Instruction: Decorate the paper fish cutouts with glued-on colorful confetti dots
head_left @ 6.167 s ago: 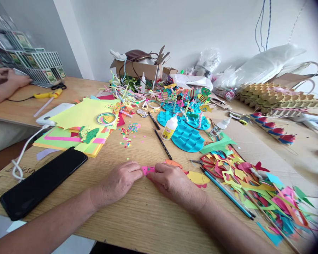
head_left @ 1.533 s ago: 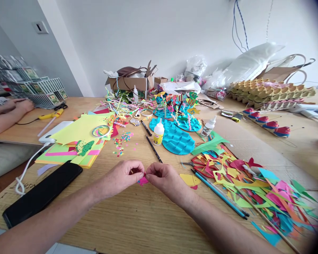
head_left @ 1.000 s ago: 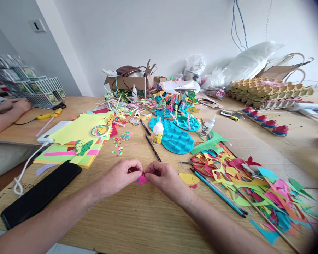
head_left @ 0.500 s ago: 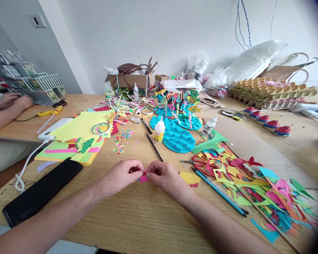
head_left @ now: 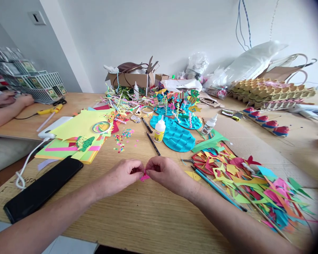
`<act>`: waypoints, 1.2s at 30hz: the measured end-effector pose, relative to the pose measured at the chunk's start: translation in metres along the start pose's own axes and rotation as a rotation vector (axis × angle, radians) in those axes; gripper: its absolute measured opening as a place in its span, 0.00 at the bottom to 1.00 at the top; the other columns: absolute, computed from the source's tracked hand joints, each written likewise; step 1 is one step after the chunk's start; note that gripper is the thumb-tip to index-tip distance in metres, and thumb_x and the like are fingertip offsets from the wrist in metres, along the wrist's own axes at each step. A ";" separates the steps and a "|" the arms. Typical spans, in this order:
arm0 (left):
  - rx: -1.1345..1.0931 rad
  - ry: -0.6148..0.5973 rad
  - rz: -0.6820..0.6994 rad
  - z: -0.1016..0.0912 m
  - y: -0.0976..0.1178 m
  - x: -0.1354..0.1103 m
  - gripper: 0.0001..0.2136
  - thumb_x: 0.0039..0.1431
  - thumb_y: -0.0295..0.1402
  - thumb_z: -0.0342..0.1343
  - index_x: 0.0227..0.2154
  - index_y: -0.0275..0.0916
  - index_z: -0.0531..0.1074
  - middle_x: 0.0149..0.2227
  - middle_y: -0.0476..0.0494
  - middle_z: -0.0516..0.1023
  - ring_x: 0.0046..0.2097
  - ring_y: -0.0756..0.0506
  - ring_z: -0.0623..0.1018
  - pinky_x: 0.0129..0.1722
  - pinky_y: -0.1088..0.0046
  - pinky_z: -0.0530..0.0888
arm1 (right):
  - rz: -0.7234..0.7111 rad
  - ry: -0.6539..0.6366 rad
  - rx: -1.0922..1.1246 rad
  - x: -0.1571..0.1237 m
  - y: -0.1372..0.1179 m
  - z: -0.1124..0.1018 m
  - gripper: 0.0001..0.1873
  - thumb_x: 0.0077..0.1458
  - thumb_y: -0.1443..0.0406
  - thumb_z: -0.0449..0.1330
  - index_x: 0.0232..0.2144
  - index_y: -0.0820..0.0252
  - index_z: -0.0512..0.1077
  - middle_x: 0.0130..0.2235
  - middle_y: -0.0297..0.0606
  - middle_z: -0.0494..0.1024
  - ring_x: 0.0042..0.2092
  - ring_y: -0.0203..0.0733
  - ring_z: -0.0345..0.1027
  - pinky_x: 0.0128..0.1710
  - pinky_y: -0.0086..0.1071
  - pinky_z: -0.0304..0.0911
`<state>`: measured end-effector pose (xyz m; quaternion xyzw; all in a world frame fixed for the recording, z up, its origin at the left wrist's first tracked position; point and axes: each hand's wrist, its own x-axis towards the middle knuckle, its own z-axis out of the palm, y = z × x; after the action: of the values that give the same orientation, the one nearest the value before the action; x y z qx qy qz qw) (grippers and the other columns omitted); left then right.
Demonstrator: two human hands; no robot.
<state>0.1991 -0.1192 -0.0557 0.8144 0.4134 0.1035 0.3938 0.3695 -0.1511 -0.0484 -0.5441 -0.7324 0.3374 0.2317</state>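
Note:
Between my fingertips, just above the bare tabletop, is a small pink paper piece (head_left: 144,177); its shape is mostly hidden. My left hand (head_left: 125,173) pinches it from the left, thumb and forefinger pressed together. From the right, my right hand (head_left: 166,173) pinches the same piece, its fingertips almost touching the left ones. A yellow paper fish (head_left: 193,175) lies partly hidden behind my right wrist. Beyond my hands stand a glue bottle (head_left: 159,131) with a white nozzle and a black pencil (head_left: 154,144) lying flat.
Paper scraps (head_left: 243,180), scissors and pencils cover the right side. Left are coloured sheets (head_left: 76,130), a tape roll (head_left: 101,127) and a black phone-like slab (head_left: 42,188). Blue textured bases (head_left: 178,135) lie ahead. A co-worker's hands (head_left: 21,100) are at far left, near a yellow glue gun (head_left: 51,109).
My right hand has shifted slightly up and right and now covers more of the yellow fish. Both hands still pinch the pink piece, which shows less blue than before.

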 end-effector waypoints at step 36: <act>0.134 0.052 0.056 -0.005 -0.010 -0.008 0.07 0.53 0.26 0.46 0.27 0.37 0.69 0.26 0.52 0.71 0.30 0.51 0.70 0.28 0.78 0.63 | 0.099 -0.117 -0.093 0.010 0.001 0.005 0.08 0.45 0.67 0.52 0.24 0.62 0.72 0.22 0.31 0.70 0.24 0.31 0.59 0.20 0.23 0.49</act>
<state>0.1853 -0.1189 -0.0580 0.8472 0.4066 0.1077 0.3246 0.3630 -0.1426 -0.0527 -0.5691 -0.7318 0.3452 0.1464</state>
